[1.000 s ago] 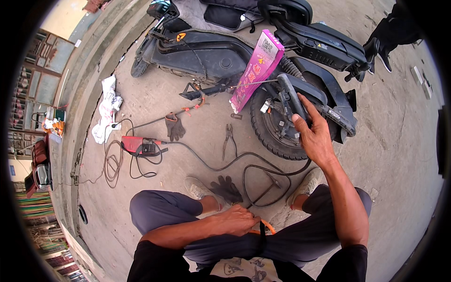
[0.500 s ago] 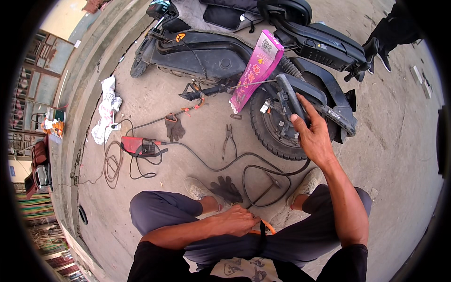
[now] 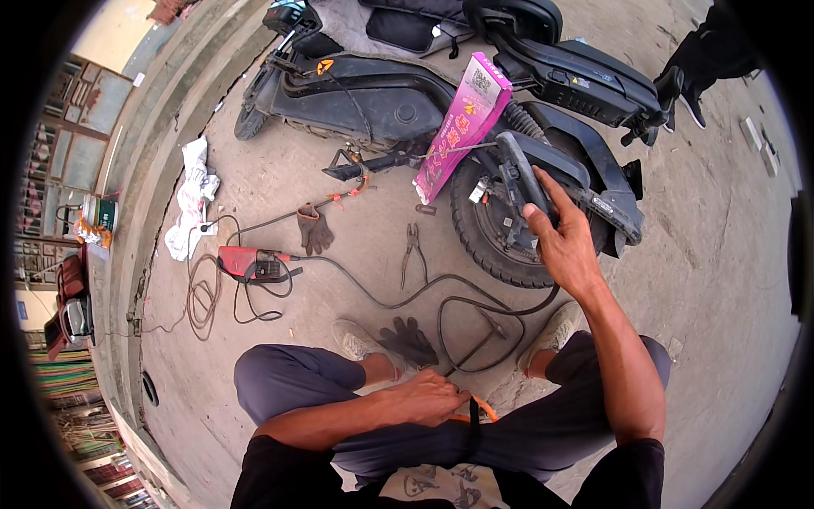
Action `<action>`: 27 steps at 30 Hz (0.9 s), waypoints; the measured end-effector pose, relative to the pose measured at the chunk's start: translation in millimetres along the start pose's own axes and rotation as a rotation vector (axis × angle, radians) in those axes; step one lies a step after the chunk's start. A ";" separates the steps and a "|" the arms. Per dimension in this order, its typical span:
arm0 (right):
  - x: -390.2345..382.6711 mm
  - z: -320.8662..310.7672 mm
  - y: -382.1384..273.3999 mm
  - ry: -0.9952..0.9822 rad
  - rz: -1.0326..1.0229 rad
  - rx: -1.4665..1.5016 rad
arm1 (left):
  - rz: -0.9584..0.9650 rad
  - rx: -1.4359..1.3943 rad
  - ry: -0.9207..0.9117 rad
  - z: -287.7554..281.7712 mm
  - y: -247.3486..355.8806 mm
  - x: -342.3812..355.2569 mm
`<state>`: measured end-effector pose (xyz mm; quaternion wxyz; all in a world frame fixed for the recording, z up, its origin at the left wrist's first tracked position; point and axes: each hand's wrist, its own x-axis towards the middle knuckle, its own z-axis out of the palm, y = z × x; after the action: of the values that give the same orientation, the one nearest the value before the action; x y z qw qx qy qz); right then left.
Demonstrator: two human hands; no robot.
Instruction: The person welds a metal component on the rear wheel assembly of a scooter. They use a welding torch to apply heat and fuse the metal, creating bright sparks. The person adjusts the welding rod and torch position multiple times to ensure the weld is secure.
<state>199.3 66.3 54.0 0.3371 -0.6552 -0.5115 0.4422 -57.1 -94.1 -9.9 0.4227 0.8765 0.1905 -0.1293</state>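
Note:
My right hand (image 3: 566, 242) is wrapped round the black handle of a welding electrode holder (image 3: 519, 161), above the scooter's rear wheel. A thin welding rod (image 3: 462, 150) sticks out leftward from it, crossing in front of a pink printed box (image 3: 462, 127). The rod's tip is near the stand (image 3: 373, 165) of a black electric scooter (image 3: 381, 102) lying on its side. Between my knees, my left hand (image 3: 426, 399) is closed beside an orange curved piece (image 3: 485, 409) with a black strap. What its fingers hold is hidden. A hammer (image 3: 475, 348) has its handle end close to that hand.
A red welding machine (image 3: 250, 265) trails cables across the concrete. Pliers (image 3: 413, 254), dark gloves (image 3: 409, 342) and a white bag (image 3: 193, 199) lie around. Another person's legs (image 3: 708, 64) are at the upper right, and a concrete step (image 3: 144, 170) runs along the left.
My right hand and the electrode holder have shifted very slightly. The left hand and everything on the ground stay where they were.

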 end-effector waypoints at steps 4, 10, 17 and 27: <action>1.4 1.3 3.6 0.012 -0.032 0.010 | -0.002 -0.001 -0.012 -0.6 0.3 0.5; 1.7 1.8 3.1 0.012 -0.040 0.004 | -0.002 0.000 -0.004 0.0 -0.1 0.0; 2.4 2.3 5.2 0.004 -0.046 0.000 | -0.003 0.011 0.001 2.3 -0.9 -0.1; 2.8 3.8 6.3 -0.004 -0.046 0.020 | 0.011 0.011 0.017 2.8 -1.8 -0.8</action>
<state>198.4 67.4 46.3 0.3528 -0.6390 -0.5225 0.4406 -58.8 -95.5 -12.5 0.4169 0.8810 0.1885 -0.1204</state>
